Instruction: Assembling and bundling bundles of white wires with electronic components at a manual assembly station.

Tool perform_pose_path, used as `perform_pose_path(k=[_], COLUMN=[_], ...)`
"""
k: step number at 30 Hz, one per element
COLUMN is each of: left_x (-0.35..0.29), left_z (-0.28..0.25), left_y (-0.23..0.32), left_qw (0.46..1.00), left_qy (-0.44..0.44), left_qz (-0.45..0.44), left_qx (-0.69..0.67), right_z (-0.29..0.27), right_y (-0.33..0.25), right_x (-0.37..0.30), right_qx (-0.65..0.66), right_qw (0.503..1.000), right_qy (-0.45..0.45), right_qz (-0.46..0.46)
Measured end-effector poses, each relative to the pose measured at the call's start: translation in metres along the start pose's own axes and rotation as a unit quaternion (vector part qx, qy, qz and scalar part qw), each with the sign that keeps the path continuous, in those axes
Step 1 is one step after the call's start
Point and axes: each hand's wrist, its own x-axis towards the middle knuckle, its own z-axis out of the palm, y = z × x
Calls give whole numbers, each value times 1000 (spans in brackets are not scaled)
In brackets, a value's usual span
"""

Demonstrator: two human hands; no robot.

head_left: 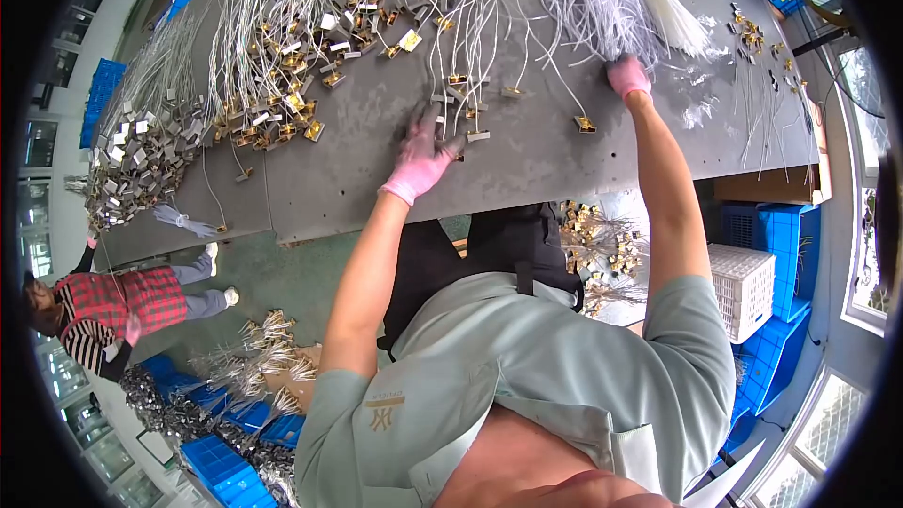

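Observation:
My left hand (423, 158), in a pink glove with grey-stained fingers, lies over the grey table with thumb and fingers apart. Beside its fingertips are small metal pieces (457, 81) with yellow insides, each on a pale wire; one lies partly under the thumb. My right hand (628, 78), also gloved in pink, reaches farther out, its fingers closed at the near end of a loose heap of clear plastic strips (602, 9). What the fingertips pinch there is mostly hidden. Left of that hand, a single wired metal piece (584, 123) lies apart.
Large piles of wired metal pieces (282, 113) cover the table's left side. White strips (663, 9) lie bundled at the far right. A white crate (740, 287) and blue crates (785, 245) stand right of me. A person in a red checked apron (141, 306) is at the left.

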Motion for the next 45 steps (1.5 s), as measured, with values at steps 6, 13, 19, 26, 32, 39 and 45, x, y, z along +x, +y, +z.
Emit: perform_pose_path(k=[6, 13, 19, 26, 32, 39, 45], left_x=[-11, 55, 101, 118, 116, 73, 34], left_z=[-51, -94, -92, -84, -91, -83, -71], left_y=[-38, -68, -70, -64, -68, -81, -61], left_qw=[987, 979, 959, 902, 906, 931, 961], left_qy=[146, 195, 127, 179, 65, 144, 170], left_qz=[-22, -27, -122, -204, -209, -57, -9], left_qx=[-62, 48, 222, 336, 363, 331, 218], right_z=[-25, -48, -63, -81, -29, -48, -44], right_y=[-3, 34, 47, 34, 4, 13, 44], right_x=[-35, -87, -90, -78, -80, -84, -59], right_qx=[410, 511, 68, -18, -53, -93, 15], right_qw=[864, 806, 974, 990, 993, 978, 988], right_qy=[-290, -298, -192, 103, -67, -142, 84], right_qz=[1, 17, -100, -90, -83, -119, -125])
